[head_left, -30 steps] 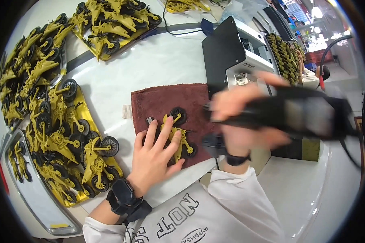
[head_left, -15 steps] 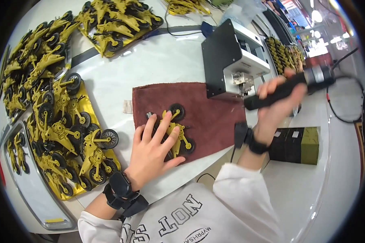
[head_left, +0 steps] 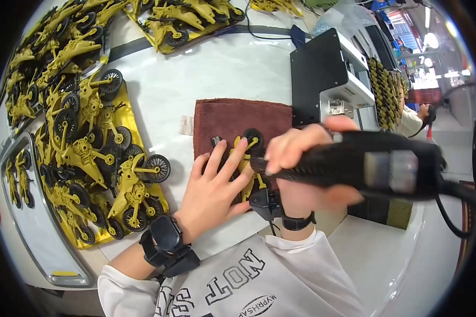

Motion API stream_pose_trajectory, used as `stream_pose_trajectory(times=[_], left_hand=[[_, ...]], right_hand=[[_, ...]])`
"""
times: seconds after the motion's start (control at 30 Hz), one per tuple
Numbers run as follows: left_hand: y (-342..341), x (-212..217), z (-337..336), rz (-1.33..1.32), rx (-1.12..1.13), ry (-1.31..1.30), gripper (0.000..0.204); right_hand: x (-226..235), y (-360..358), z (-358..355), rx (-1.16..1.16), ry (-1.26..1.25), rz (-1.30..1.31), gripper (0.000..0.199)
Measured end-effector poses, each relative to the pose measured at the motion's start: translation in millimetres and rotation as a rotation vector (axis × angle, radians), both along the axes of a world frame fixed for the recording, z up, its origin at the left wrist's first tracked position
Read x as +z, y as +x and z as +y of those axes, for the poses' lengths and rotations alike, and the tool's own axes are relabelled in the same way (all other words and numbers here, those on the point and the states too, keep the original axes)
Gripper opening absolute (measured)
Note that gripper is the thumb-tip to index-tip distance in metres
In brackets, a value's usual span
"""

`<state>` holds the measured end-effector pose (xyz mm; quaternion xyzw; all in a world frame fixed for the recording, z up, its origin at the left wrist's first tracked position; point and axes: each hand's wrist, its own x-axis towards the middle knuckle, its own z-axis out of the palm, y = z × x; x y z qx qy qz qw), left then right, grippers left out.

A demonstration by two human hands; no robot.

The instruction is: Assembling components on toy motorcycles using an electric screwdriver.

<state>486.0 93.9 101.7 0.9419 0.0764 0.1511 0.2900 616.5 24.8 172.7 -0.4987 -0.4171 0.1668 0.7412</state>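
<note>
A yellow toy motorcycle with black wheels (head_left: pixel 253 139) lies on a maroon cloth (head_left: pixel 222 119) in front of me. Spread over it, my left hand (head_left: pixel 206 193) presses it down with the fingers stretched apart. Its middle is covered by that hand and by the tool. A black corded electric screwdriver (head_left: pixel 338 164) is wrapped in my right hand (head_left: pixel 300 150), held nearly level and blurred by motion. The screwdriver's front end reaches over the toy, close to my left fingertips; whether it touches the toy I cannot tell.
On the left, a yellow tray (head_left: pixel 137 124) holds several heaped toy motorcycles. A grey-rimmed tray (head_left: pixel 39 232) stands beside it, with more toys piled behind. Beyond the cloth is a black and white box-shaped machine (head_left: pixel 322 79). The screwdriver's cable (head_left: pixel 455 193) hangs at right.
My right hand has brought the screwdriver from beside the machine, leftward and nearer, over the toy motorcycle. My left hand stays on the toy. The whole view has shifted slightly.
</note>
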Motion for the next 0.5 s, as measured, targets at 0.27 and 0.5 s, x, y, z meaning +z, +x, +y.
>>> stream_pose_trajectory(times=[0.27,0.5], left_hand=[[-1,-1,1,0.010,-0.038,-0.050,0.068],[1,-3,4,0.009,-0.027,0.010,0.067]], right_hand=[[-6,-4,16,-0.078,-0.104,0.008,0.075],[21,8,-8,-0.119,0.161,-0.162,0.079]])
